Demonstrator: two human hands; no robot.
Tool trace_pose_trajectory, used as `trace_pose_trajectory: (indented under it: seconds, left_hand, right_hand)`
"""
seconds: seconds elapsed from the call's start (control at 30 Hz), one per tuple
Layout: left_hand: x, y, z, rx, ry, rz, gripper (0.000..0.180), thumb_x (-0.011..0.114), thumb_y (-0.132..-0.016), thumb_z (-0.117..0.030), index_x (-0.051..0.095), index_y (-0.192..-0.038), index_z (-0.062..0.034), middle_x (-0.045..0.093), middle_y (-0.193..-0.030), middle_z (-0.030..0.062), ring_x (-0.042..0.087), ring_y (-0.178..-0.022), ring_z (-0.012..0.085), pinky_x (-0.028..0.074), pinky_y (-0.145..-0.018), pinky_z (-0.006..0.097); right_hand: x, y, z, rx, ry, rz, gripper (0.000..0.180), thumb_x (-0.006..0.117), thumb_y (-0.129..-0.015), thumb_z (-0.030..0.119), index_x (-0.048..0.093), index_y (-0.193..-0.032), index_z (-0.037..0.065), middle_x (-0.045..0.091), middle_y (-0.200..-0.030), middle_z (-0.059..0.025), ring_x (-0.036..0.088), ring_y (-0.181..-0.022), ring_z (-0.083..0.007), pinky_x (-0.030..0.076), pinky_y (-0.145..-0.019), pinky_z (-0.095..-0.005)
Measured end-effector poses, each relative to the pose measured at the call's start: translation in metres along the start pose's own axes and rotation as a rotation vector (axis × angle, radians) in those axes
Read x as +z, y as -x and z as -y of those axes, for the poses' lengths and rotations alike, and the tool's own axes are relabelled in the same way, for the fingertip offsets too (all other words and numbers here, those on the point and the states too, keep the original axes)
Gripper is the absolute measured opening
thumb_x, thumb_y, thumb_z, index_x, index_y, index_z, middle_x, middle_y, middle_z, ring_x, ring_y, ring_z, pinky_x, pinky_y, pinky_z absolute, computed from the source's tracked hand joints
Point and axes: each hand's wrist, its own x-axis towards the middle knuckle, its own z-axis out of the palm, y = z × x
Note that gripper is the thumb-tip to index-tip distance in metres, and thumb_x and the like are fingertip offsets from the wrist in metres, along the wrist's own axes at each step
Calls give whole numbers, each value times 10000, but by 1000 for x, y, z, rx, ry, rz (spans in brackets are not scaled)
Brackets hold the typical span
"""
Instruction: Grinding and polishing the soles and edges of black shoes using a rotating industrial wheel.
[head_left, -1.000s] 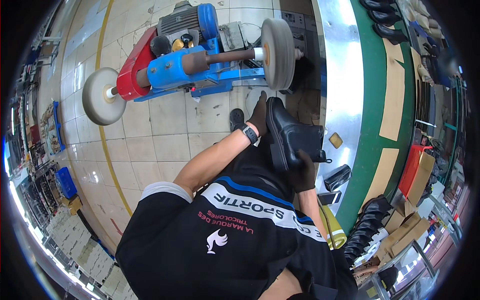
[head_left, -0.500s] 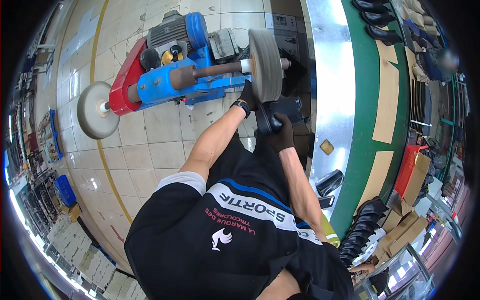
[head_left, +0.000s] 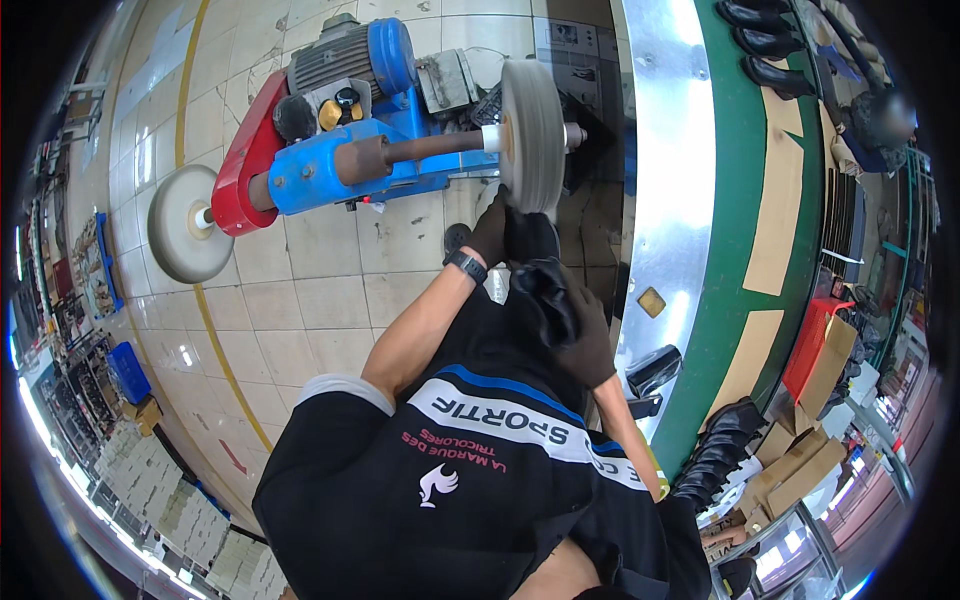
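A shiny black leather boot (head_left: 546, 292) is held between my two gloved hands, one end up against the lower edge of a grey buffing wheel (head_left: 533, 135), which looks blurred. My left hand (head_left: 487, 234), in a dark glove with a watch at the wrist, grips the end nearest the wheel, its fingers partly hidden. Lower and to the right, my right hand (head_left: 588, 338) is wrapped round the softer, creased part of the boot. The wheel sits on the shaft of a blue buffing machine (head_left: 325, 172) with a red belt guard (head_left: 243, 150).
A second pale wheel (head_left: 185, 225) stands at the machine's left end. To my right runs a metal-edged bench (head_left: 672, 130) with a green top (head_left: 732, 200), a dark glossy piece (head_left: 654, 371), a small brown block (head_left: 651, 301) and a row of black boots (head_left: 722, 445). A red crate (head_left: 808, 350) lies beyond.
The boot has turned and its lower part has come nearer my body. My right hand has moved down with it; my left hand has shifted slightly down and left.
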Motion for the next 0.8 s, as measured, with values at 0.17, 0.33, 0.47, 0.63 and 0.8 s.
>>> trace_pose_trajectory:
  seconds: [0.17, 0.33, 0.47, 0.63, 0.8]
  left_hand:
    - [-5, -13, 0, -94, 256, 185, 439, 344, -934, -376, 484, -1168, -31, 578, -1046, 118, 563, -978, 212, 456, -880, 314]
    - [-5, -8, 1, -73, 194, 173, 461, 350, -927, -376, 456, -1198, -20, 560, -1088, 137, 542, -1020, 229, 437, -903, 324]
    - [-14, -1, 3, -15, 13, 95, 538, 355, -911, -434, 431, -1224, -3, 541, -1134, 154, 523, -1057, 240, 405, -937, 346]
    - [-23, 3, 7, 63, -162, 12, 620, 359, -895, -492, 406, -1250, 13, 522, -1181, 171, 503, -1095, 252, 373, -972, 368]
    - [-4, -16, 17, -128, 296, -41, 502, 336, -916, -398, 463, -1189, 4, 562, -1104, 156, 540, -1024, 251, 425, -919, 385]
  right_hand:
    - [12, -62, 0, 4, 682, 342, 683, 673, -622, 242, 455, -1269, 270, 548, -1046, -207, 534, -927, -400, 418, -794, -457]
    - [38, -109, -15, -28, 897, 437, 518, 602, -648, 157, 558, -1148, 287, 578, -880, -201, 565, -821, -343, 420, -704, -413]
    - [28, -82, -13, -56, 872, 384, 652, 664, -619, 231, 477, -1236, 326, 541, -995, -225, 543, -865, -389, 418, -742, -451]
    - [-3, -19, -3, -66, 556, 210, 636, 684, -639, 205, 486, -1243, 206, 534, -1073, -210, 546, -921, -365, 421, -826, -449]
    - [-7, -12, -61, 625, -753, -123, 425, 640, -711, 95, 519, -1102, -19, 596, -942, -102, 594, -887, -202, 479, -791, -306]
